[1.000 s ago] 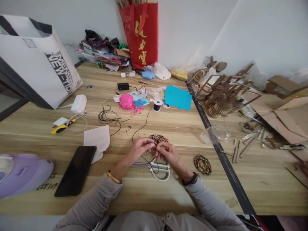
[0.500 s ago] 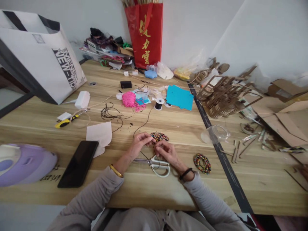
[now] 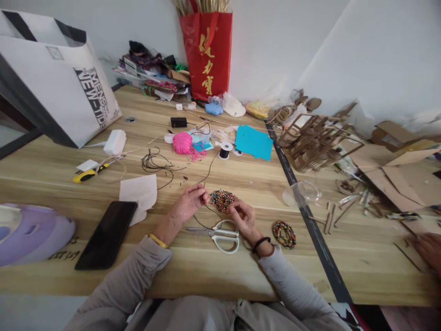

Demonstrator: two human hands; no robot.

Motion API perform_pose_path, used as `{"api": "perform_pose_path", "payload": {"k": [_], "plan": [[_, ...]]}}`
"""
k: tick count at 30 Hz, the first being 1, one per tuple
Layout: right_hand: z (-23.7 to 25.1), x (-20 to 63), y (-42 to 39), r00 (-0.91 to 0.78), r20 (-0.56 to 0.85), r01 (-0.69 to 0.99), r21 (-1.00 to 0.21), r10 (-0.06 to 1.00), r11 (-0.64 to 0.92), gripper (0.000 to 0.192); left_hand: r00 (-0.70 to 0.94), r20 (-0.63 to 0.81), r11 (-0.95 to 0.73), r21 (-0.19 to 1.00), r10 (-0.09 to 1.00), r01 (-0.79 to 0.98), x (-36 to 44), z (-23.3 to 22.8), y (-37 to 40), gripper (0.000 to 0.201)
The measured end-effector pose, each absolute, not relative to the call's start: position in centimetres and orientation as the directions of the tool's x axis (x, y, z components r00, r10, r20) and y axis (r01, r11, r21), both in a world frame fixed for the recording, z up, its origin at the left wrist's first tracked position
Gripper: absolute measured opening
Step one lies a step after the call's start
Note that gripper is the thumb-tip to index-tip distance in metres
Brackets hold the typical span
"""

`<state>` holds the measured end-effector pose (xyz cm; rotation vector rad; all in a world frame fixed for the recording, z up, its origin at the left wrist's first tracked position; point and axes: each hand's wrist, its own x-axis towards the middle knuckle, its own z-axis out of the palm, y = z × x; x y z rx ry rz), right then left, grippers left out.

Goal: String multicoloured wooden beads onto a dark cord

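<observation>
My left hand [image 3: 190,202] pinches a thin black cord [image 3: 209,172] between thumb and fingertips. The cord comes down from a white spool [image 3: 225,151] of black thread, and its loose part loops below the hand across the scissors. My right hand [image 3: 244,219] has its fingertips closed at the right edge of a pile of small multicoloured beads [image 3: 222,200]; what they hold, if anything, is too small to make out. Between and below both hands lie white-handled scissors [image 3: 225,236], blades pointing left. Right of my right wrist rests a coiled bead bracelet [image 3: 284,234].
A black phone [image 3: 106,234] and white paper [image 3: 139,191] lie to the left, beside a purple appliance [image 3: 37,234]. Behind are pink yarn [image 3: 182,143] and blue sheets [image 3: 254,141]. A brown lattice model [image 3: 313,142] stands right. Another person's hand [image 3: 429,250] is at the right edge.
My hands have moved apart: the left went left with the cord, while the right shifted to the beads' edge. Another person's hand has come further into view at the right.
</observation>
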<state>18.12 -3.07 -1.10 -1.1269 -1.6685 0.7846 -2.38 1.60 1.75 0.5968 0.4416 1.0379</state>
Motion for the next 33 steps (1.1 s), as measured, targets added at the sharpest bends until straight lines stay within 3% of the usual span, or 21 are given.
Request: {"api": "perform_pose_path", "payload": {"k": [5,8,12,15,21,28,33], "plan": [[-1.0,18.1,-3.1,-0.109,0.338,0.310,-0.882,0.935,0.355,0.021,0.423,0.006,0.329,0.617,0.906,-0.714,-4.4,4.3,1.3,0.017],[-1.0,18.1,-3.1,-0.098,0.340,0.307,-0.884,0.935,0.353,0.020,0.388,0.044,0.250,0.698,0.921,-0.671,-5.6,4.7,1.5,0.021],[-1.4,18.1,-3.0,-0.062,0.349,0.315,-0.882,0.935,0.350,0.016,0.405,-0.087,0.215,0.935,0.910,-0.283,-5.9,4.2,1.8,0.017],[-2.0,18.1,-2.9,-0.038,0.350,0.313,-0.885,0.936,0.344,0.011,0.412,-0.109,0.145,0.988,0.904,-0.057,-4.9,3.6,1.9,0.017],[-2.4,18.1,-2.3,0.034,0.372,0.390,-0.860,0.928,0.330,0.011,0.398,-0.115,0.065,0.989,0.910,0.136,-3.5,1.4,2.1,0.016],[-1.8,17.7,-0.9,-0.071,0.536,0.502,-0.710,0.841,0.495,0.018,0.177,0.187,-0.243,0.890,0.966,0.387,-3.8,-0.7,3.0,0.011],[-2.1,18.0,-0.2,-0.067,0.423,0.507,-0.766,0.903,0.396,0.035,0.306,0.197,-0.325,0.830,0.931,0.454,-3.4,-1.6,2.7,0.015]]}}
